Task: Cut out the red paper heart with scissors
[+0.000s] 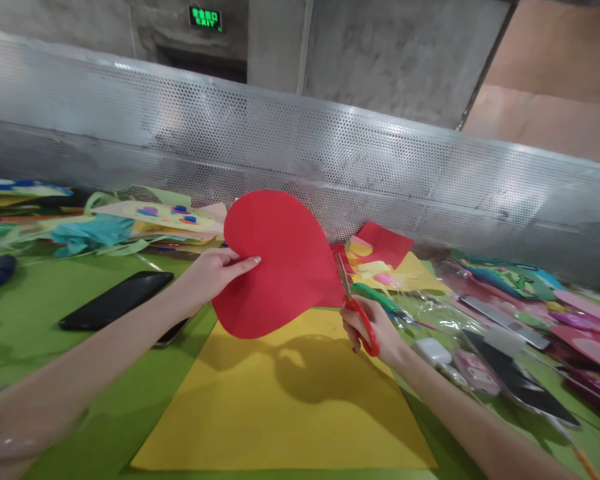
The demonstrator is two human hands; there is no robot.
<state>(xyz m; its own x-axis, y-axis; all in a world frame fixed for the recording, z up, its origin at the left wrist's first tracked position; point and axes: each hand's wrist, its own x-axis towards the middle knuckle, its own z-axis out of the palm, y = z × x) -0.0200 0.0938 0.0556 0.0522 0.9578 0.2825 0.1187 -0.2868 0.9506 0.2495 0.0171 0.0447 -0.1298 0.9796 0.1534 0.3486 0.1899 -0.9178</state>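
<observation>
A large red paper heart (pixel 280 267) is held up in the air, its left side pinched between the thumb and fingers of my left hand (pixel 220 270). My right hand (pixel 373 327) is closed round the red handles of a pair of scissors (pixel 364 328). Their blades point up and away, beside the heart's right tip, and look nearly closed. Whether they touch the paper I cannot tell. Below both hands a yellow sheet (pixel 290 413) lies flat on the green table, with shadows of the hands and heart on it.
A black phone (pixel 117 300) lies to the left. Paper crafts (pixel 175 217) are piled at the back left, red scraps (pixel 384 243) behind the scissors. A green-handled tool (pixel 375 297), a white case (pixel 431 351) and another phone (pixel 520 377) are on the right. A perforated metal panel (pixel 280 140) stands behind.
</observation>
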